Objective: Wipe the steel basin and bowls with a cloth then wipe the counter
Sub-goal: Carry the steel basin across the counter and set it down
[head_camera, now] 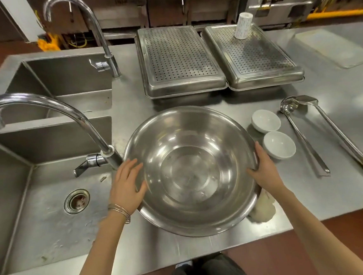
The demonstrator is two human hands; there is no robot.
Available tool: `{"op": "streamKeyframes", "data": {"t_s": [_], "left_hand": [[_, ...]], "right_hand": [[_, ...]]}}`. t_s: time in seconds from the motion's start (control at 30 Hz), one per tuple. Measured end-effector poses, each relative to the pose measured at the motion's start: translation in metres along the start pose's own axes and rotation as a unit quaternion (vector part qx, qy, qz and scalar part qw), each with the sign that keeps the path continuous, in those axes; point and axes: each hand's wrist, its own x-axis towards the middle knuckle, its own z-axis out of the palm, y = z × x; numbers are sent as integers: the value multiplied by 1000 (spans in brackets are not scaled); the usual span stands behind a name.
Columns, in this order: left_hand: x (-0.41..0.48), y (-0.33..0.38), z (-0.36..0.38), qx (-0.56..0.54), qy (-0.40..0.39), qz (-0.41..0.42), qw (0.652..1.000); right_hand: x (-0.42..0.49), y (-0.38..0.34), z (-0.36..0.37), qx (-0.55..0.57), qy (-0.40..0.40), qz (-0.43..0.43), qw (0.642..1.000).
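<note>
A large steel basin (191, 171) sits upright on the steel counter (309, 193), just right of the near sink. My left hand (126, 186) lies on its left rim with the fingers spread and fairly straight and the thumb over the inner wall. My right hand (264, 170) grips the right rim, thumb inside and fingers along the outside. A crumpled beige cloth (264, 209) lies on the counter, partly tucked under the basin's right side. Two small white bowls (265, 120) (279, 144) stand right of the basin.
Two sinks with tall taps are at the left; the near sink (49, 221) has bits of debris around its drain. Two upturned perforated steel trays (179, 60) stand behind the basin, one with a white cup (243, 25) on it. A ladle (305, 141) and a spatula (339, 135) lie at right.
</note>
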Motion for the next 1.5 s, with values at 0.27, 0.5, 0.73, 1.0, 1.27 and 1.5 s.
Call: {"op": "streamKeyframes", "data": {"t_s": [0.27, 0.5, 0.73, 1.0, 1.27, 1.5], "left_hand": [[12, 17, 3, -187, -5, -124, 974], [12, 13, 4, -251, 53, -127, 958], [36, 65, -9, -328, 129, -72, 933], [65, 174, 17, -455, 81, -44, 886], [43, 302, 75, -477, 25, -4, 879], [22, 415, 122, -482, 15, -24, 876]], "right_hand": [[4, 11, -3, 234, 41, 104, 966], [-3, 8, -14, 296, 76, 99, 947], [-39, 6, -80, 313, 180, 97, 927], [-99, 52, -155, 296, 291, 111, 903], [-150, 151, -243, 293, 327, 130, 889], [-163, 233, -335, 285, 321, 113, 896]]}}
